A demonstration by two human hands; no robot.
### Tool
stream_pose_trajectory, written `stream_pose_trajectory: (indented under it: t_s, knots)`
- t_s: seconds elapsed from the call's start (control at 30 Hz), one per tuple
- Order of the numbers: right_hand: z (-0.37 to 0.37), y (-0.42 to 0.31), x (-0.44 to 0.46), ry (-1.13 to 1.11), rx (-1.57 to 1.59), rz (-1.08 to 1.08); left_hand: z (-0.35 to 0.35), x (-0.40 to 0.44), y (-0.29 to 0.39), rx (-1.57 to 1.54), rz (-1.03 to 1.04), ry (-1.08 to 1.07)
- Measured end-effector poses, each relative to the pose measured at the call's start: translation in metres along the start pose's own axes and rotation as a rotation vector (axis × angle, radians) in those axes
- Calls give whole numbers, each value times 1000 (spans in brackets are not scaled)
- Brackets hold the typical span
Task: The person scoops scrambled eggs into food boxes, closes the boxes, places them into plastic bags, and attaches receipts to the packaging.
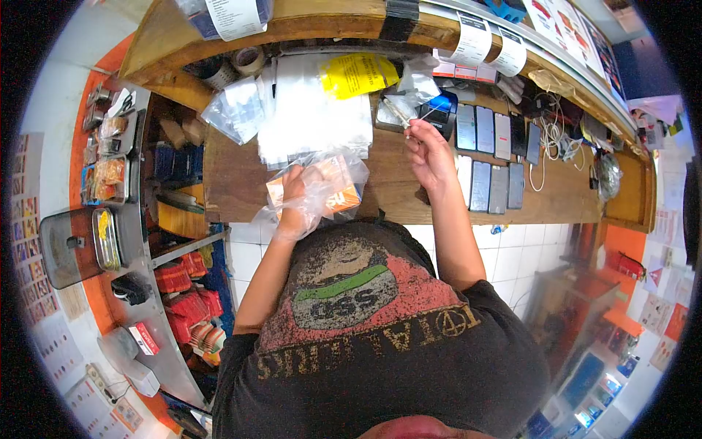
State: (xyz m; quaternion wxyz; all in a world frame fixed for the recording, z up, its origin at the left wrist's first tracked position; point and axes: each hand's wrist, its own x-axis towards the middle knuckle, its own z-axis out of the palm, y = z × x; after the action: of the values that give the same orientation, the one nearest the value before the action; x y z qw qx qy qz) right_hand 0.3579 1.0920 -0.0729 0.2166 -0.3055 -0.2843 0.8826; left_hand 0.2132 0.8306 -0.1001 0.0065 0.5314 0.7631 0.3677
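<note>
My left hand is closed on an orange and white box, with a crinkled clear plastic bag around the box and over part of the hand. Raised over the table's far side, my right hand pinches a thin pale tool that points up and to the left. Its exact kind is too small to tell. Just beyond that hand is a black and blue object. White plastic sheets or bags lie past my left hand, with a yellow packet on top.
Several phones lie in rows on the wooden table at the right, near tangled white cables. A raised wooden shelf edge spans the far side. At the left stands a metal-edged counter with containers.
</note>
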Motion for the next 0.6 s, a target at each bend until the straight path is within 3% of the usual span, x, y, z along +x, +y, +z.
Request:
stream_pose_trajectory:
  t_s: [0.1,0.2,0.33,0.37,0.43,0.5,0.53,0.6]
  knots:
    - [9,3,0,-19,-21,-34,-11,12,18,67,-107,-84]
    - [18,16,3,-31,-76,-100,-25,20,25,116,-37,-46]
    - [44,38,-3,-25,-456,-13,-39,24,42,285,-130,-60]
    - [49,47,-2,-42,-624,10,-39,23,43,228,-211,-113]
    - [49,86,9,-91,-605,-86,-34,20,39,178,-292,-167]
    - [61,104,4,-171,-716,-157,-19,11,27,-5,-270,-2]
    - [82,93,-7,-126,-702,45,-40,25,45,155,-232,-214]
    - [81,108,-3,-198,-813,-60,-47,30,43,108,-279,-212]
